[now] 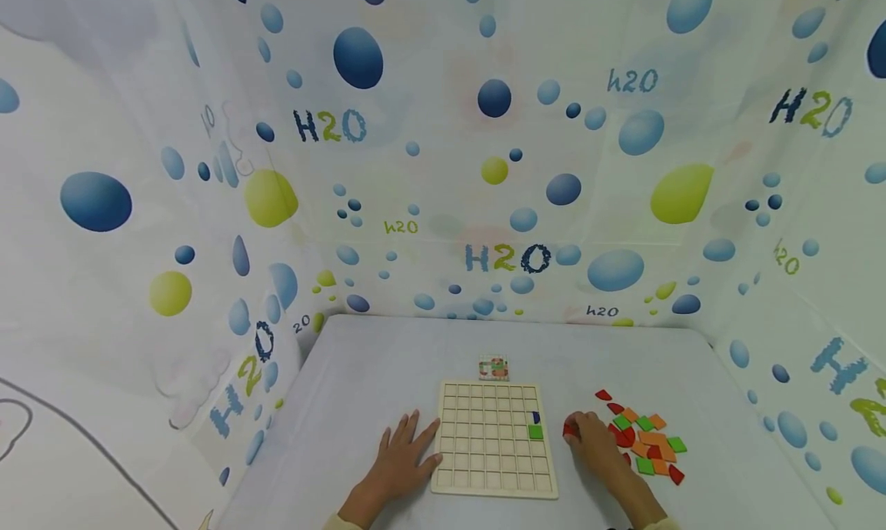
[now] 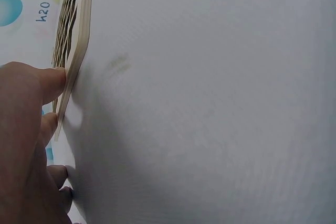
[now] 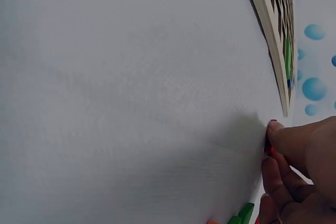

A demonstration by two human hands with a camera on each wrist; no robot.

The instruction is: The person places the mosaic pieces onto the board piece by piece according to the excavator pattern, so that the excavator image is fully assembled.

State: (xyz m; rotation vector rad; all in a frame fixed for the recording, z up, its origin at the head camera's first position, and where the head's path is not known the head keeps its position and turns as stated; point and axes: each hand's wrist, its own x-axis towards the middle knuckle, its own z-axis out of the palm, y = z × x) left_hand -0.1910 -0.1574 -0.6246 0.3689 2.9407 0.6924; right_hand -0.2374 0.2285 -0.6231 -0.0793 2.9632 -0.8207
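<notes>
A pale wooden grid board (image 1: 487, 493) lies flat on the table, its squares marked off by raised strips. Near its right edge sit a green square tile (image 1: 536, 432) and, just above that, a dark blue piece (image 1: 536, 417). My left hand (image 1: 400, 459) is spread out, thumb and index fingertip touching the board's left edge. To the right of the board, my right hand (image 1: 594, 441) pinches a red piece (image 1: 568, 430) between thumb and fingers, close to the table. The fingers mostly hide that piece in the right wrist view.
A loose pile of red, green and orange tiles (image 1: 653, 438) lies right of my right hand. Behind the board is a small patterned card (image 1: 494, 368). A white curtain (image 1: 429, 168) printed with bubbles surrounds the table (image 1: 388, 353).
</notes>
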